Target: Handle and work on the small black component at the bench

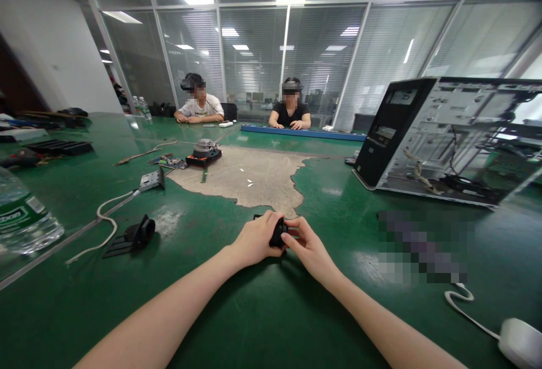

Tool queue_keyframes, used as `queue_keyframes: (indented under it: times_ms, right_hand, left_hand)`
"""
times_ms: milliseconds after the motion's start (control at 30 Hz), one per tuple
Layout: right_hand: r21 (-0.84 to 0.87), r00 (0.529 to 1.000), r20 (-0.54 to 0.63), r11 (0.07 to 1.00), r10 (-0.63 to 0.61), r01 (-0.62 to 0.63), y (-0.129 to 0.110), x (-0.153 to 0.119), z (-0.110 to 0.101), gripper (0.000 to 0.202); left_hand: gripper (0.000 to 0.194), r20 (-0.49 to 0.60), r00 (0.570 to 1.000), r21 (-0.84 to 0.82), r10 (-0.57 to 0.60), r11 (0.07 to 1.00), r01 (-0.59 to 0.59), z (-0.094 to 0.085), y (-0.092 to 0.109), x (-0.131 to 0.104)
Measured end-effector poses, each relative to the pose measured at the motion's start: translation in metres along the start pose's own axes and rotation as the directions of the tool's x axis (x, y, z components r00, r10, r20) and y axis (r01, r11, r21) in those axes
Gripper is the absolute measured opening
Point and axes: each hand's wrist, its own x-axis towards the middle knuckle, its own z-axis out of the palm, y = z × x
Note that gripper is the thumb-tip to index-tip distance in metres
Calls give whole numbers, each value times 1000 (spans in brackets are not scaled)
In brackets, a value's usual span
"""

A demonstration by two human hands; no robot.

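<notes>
Near the front middle of the green table, both hands meet around a small black plastic part point(278, 233), whose exact kind I cannot make out. My left hand point(259, 238) wraps it from the left and above, covering much of it. From the right, my right hand point(307, 239) pinches its edge between thumb and fingers. To the left lies another black part point(139, 235), with a round end and a slotted flat bracket. Beyond the hands, a heatsink-like round piece on a dark base point(204, 153) rests at the edge of a bare brown patch point(262, 174).
At right stands an opened computer case point(444, 143). A metal bracket point(151, 179) with a pale cord point(105, 211) lies left, near a water bottle point(27, 216). A white device point(520, 342) with a cable sits front right. Two people point(201, 106) sit across the table point(203, 301).
</notes>
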Motion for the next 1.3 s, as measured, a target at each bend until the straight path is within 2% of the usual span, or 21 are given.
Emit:
queue_keyframes:
  times_ms: [167,267,400,633,833,967,1100,1200,1300]
  right_hand:
    - [-2,999,7,999,39,-39,-1,1,1,25]
    - [-33,1000,30,999,1,0,-4,-2,1,23]
    - [-57,999,-2,997,-49,49,-3,-2,2,17]
    - [-57,1000,7,998,6,-5,-1,0,2,25]
    - [-85,997,-18,994,-73,72,-2,-2,2,14]
    - [-58,999,-35,998,-31,29,2,0,1,18]
    - [-40,1000,10,999,21,-20,0,-1,0,26]
    - [-58,1000,29,998,-9,11,-3,-2,1,22]
    - [-66,999,-12,997,-43,42,-2,-3,1,17]
  left_hand:
    - [63,4,1000,1,-3,1000,3,1,0,1]
    - [65,9,1000,21,-4,1000,4,0,-1,0]
    - [65,7,1000,15,21,1000,-21,1,-2,0]
    - [65,21,1000,4,0,1000,0,1,-1,1]
    - [64,11,1000,-3,16,1000,-16,0,-1,0]
    - [63,2,1000,5,31,1000,-31,2,-2,1]
    - [64,-3,999,26,36,999,-36,3,-3,1]
    - [64,-1,999,34,38,999,-38,3,-3,1]
    - [62,0,999,22,32,999,-32,2,-2,1]
